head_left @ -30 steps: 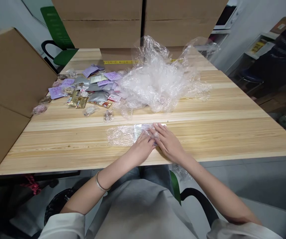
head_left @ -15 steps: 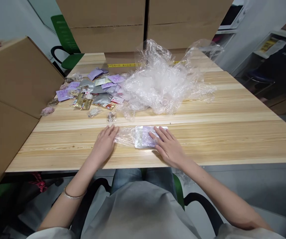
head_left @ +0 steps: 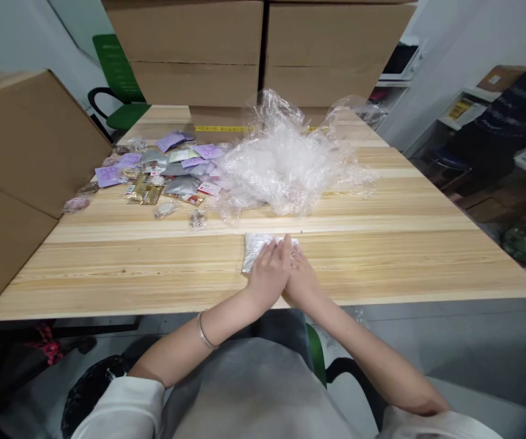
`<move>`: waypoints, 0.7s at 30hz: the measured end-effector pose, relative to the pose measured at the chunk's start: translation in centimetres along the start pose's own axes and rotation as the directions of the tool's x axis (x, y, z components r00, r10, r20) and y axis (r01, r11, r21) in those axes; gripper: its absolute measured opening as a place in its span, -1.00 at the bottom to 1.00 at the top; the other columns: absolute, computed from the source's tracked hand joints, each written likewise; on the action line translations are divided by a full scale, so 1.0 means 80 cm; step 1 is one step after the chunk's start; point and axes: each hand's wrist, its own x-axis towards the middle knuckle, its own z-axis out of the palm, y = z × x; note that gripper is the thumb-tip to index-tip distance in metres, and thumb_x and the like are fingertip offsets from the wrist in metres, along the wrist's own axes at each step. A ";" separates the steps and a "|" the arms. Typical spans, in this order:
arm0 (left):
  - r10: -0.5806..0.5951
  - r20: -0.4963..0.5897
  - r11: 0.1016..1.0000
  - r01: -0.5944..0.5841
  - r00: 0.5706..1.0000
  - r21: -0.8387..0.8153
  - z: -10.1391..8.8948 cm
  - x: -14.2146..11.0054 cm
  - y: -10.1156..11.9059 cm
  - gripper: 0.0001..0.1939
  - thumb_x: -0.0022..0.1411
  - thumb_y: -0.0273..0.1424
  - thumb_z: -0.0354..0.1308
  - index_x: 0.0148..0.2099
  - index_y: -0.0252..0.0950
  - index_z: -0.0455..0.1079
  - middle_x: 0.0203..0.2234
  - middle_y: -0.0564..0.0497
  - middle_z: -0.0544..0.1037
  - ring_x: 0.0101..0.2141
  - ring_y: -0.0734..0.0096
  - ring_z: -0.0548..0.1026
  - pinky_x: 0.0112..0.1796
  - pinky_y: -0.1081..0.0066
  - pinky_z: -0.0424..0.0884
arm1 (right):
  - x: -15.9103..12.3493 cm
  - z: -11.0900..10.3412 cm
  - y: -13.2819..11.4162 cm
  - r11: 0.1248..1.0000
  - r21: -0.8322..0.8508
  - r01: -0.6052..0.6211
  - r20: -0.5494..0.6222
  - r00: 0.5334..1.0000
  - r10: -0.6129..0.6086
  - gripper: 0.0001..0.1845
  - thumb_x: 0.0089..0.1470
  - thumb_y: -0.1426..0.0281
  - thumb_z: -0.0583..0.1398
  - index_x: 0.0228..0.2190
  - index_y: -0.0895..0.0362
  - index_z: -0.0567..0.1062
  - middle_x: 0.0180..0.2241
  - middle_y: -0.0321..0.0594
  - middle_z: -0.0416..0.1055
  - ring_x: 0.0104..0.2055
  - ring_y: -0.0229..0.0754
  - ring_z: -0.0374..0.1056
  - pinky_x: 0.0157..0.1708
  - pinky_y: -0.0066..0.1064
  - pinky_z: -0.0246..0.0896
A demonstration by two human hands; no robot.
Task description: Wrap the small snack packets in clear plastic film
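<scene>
A small clear plastic bag (head_left: 254,248), folded over a pale packet, lies flat on the wooden table (head_left: 382,244) near its front edge. My left hand (head_left: 270,273) rests on top of it with fingers stretched out and pressed flat. My right hand (head_left: 300,274) lies beside and partly under the left one, fingers also flat on the bag's right side. A bracelet sits on my left wrist.
A big heap of crumpled clear plastic bags (head_left: 290,161) sits mid-table. Purple, grey and gold sachets (head_left: 162,171) are scattered at the left. Cardboard boxes (head_left: 29,140) stand at the left and back. A person in a dark sleeve (head_left: 514,110) stands at the far right.
My left hand has swept from the bag's left end over to the right, folding the loose plastic onto the packet. Both hands now lie together on it.
</scene>
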 end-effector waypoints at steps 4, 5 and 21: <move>0.074 0.058 0.992 -0.068 0.996 -0.107 0.006 -0.010 -0.026 -0.52 0.50 -0.36 -0.26 0.34 -0.42 0.12 0.14 -0.32 0.46 0.17 0.18 0.42 0.15 0.17 0.38 | -0.002 -0.015 0.014 0.927 0.321 -0.194 -0.103 0.966 0.238 -0.54 0.24 0.25 0.11 0.13 0.09 0.39 0.06 0.02 0.47 0.11 0.09 0.40 0.09 0.05 0.32; 0.124 0.096 0.986 -0.112 0.988 -0.124 0.003 -0.012 -0.033 -0.52 0.50 -0.34 -0.26 0.33 -0.44 0.14 0.18 -0.31 0.42 0.21 0.19 0.37 0.18 0.18 0.34 | -0.004 -0.023 0.017 0.904 0.365 -0.223 -0.143 0.946 0.291 -0.49 0.22 0.20 0.14 0.16 0.10 0.34 0.04 0.04 0.48 0.07 0.07 0.43 0.04 0.01 0.37; 0.413 0.365 0.895 -0.296 0.834 -0.335 -0.063 -0.008 -0.084 -0.44 0.43 -0.16 0.00 0.41 -0.06 0.07 0.38 -0.07 0.11 0.39 0.18 -0.03 0.31 0.07 0.04 | -0.021 -0.042 0.022 0.988 -0.003 0.155 0.216 0.965 -0.151 -0.15 0.35 0.14 -0.01 0.40 0.07 -0.40 0.43 -0.03 -0.31 0.45 -0.02 -0.32 0.37 -0.01 -0.13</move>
